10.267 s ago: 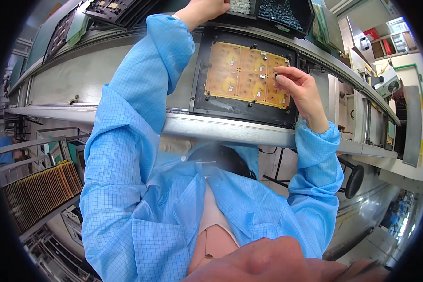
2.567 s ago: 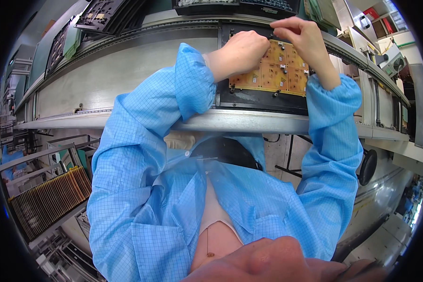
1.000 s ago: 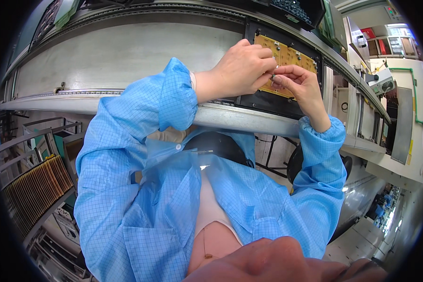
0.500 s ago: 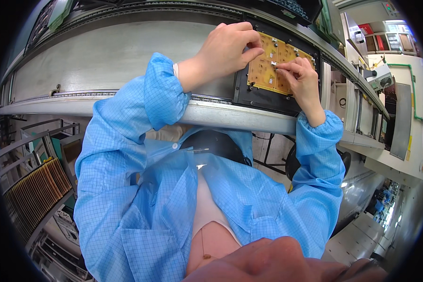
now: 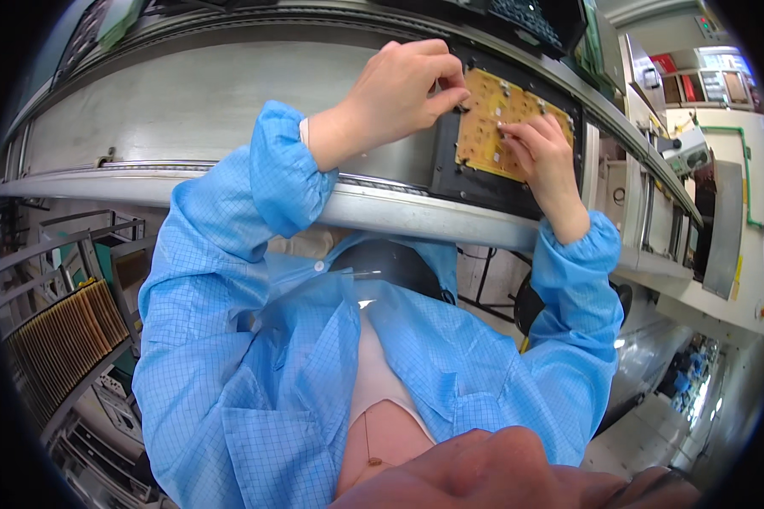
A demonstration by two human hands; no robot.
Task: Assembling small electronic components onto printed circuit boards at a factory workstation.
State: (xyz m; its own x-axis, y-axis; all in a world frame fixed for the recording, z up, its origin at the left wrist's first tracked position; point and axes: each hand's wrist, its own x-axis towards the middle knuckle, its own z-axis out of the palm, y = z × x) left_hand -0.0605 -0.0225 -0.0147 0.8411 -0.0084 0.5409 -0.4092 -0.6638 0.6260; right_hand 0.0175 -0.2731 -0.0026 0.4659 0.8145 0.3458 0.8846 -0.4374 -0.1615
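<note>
Here, a speckled yellow circuit board (image 5: 481, 119) lies in a black frame (image 5: 446, 165), the left hand (image 5: 406, 86) loosely curled at its edge, the right hand (image 5: 548, 159) bunched over it, any grip indiscernible.

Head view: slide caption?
Right hand over a yellow circuit board in a black frame, left hand near the board's left edge.
</note>
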